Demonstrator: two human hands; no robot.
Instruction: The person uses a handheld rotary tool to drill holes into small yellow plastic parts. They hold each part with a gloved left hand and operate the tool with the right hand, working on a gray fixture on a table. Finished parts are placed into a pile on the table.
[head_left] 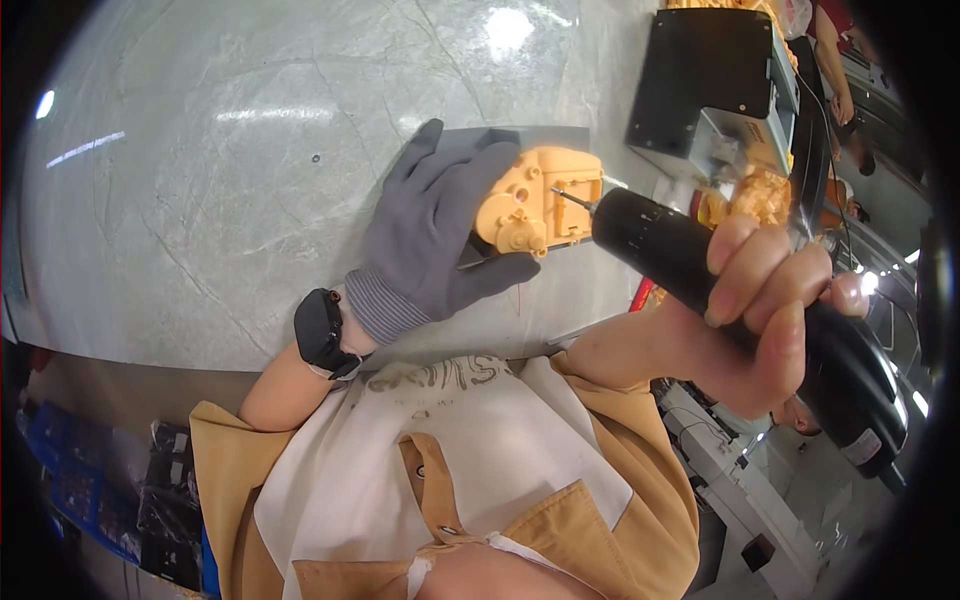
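My left hand (430,220), in a grey knit glove, holds a yellow-orange plastic housing (512,207) between thumb and fingers. The housing has round bosses and a rectangular recess on its upper side. Beneath it a dark grey block (560,137) shows partly at the far edge. Bare fingers of my right hand (765,300) wrap round a black electric screwdriver (655,240), tilted with its bit toward the left. The bit's tip meets the housing near the recess; whether it sits on a screw is too small to tell.
A grey marbled table (230,200) lies under the work. At the far right stands a black box-shaped device (700,85), with small yellow-orange parts (762,195) nearer me. Blue bins (85,480) sit below at left. Another person's arm (830,65) shows at upper right.
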